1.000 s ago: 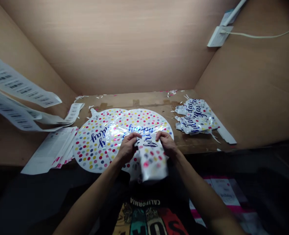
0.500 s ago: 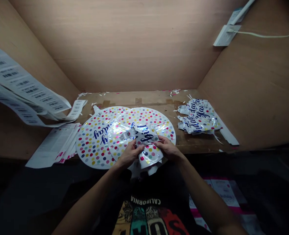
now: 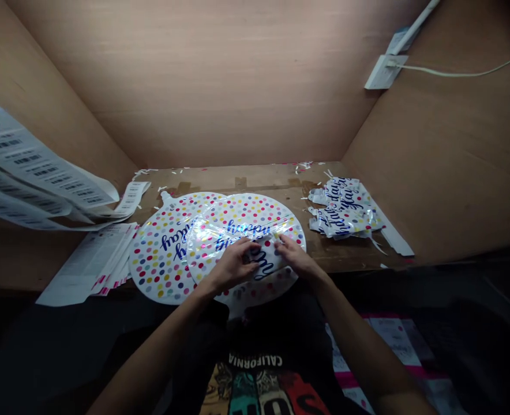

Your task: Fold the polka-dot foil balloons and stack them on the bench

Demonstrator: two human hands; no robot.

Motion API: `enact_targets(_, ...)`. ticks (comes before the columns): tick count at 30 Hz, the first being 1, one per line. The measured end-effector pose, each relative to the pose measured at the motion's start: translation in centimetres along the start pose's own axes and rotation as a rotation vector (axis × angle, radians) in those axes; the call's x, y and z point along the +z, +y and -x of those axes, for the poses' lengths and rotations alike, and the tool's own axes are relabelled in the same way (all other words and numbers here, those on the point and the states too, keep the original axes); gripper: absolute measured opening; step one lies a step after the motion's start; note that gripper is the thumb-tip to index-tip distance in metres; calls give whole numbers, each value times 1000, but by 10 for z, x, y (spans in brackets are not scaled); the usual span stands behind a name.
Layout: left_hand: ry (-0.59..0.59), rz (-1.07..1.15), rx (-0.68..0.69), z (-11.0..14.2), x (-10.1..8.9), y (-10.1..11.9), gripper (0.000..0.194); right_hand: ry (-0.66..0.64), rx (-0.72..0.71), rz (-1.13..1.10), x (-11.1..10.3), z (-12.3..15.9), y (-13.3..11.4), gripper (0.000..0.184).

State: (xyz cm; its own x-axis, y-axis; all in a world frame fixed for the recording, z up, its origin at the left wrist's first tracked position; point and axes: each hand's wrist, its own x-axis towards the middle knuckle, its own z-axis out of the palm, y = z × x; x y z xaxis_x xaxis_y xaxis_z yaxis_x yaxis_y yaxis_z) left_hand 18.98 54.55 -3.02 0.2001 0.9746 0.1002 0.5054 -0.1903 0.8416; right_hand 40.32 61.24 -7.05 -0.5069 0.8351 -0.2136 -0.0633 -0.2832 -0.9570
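Note:
Two round foil balloons with coloured polka dots and blue script lie overlapping on the wooden table (image 3: 263, 178). The upper balloon (image 3: 248, 210) covers part of the lower one (image 3: 155, 271). A folded flap of the upper balloon (image 3: 266, 264) lies across its middle. My left hand (image 3: 235, 266) grips the flap's left side, and my right hand (image 3: 296, 257) holds its right side. Both hands hide part of the fold and lettering.
Folded foil balloons (image 3: 344, 208) lie at the table's right, beside a white strip (image 3: 396, 241). Barcode label sheets (image 3: 34, 167) hang at the left above a paper stack (image 3: 93, 265). Foil scraps dot the table's back. Wooden walls surround it. Printed cards (image 3: 393, 346) lie below the edge.
The balloon flap, bunched up between my hands earlier, now lies flatter on the balloon. More of the blue lettering shows. My hands have moved slightly farther forward.

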Motion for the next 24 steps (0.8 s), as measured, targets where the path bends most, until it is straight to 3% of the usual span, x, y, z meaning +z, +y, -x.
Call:
enact_targets(3,30,19,62,-1,7,-1,60,50,-78,51,-19,-5,-1,43)
enact_targets(5,32,87,39,0,7,-7,64,260,-211,110,-61,-7,-14,46)
enact_targets(7,23,133,21,0,5,-14,59,567,-311,300,-120,-5,-37,48)
enact_targets(9,-8,128,30,-1,4,-17,50,833,-221,674,-174,-3,-60,50)
enact_targets(11,-53,75,62,-5,7,-15,41,959,-72,1094,-207,-5,-71,55)
enact_targets(14,-123,-60,142,-11,18,-8,31,821,17,1504,-213,-20,-58,64)
enact_targets(17,-184,-240,195,-11,27,-10,32,627,139,1599,-203,-36,-27,68)
enact_targets(20,-218,-430,209,2,27,-26,35,637,172,1593,-205,-44,-6,69)
enact_targets(24,-247,-594,267,36,10,-55,42,652,153,1594,-218,-48,0,67)
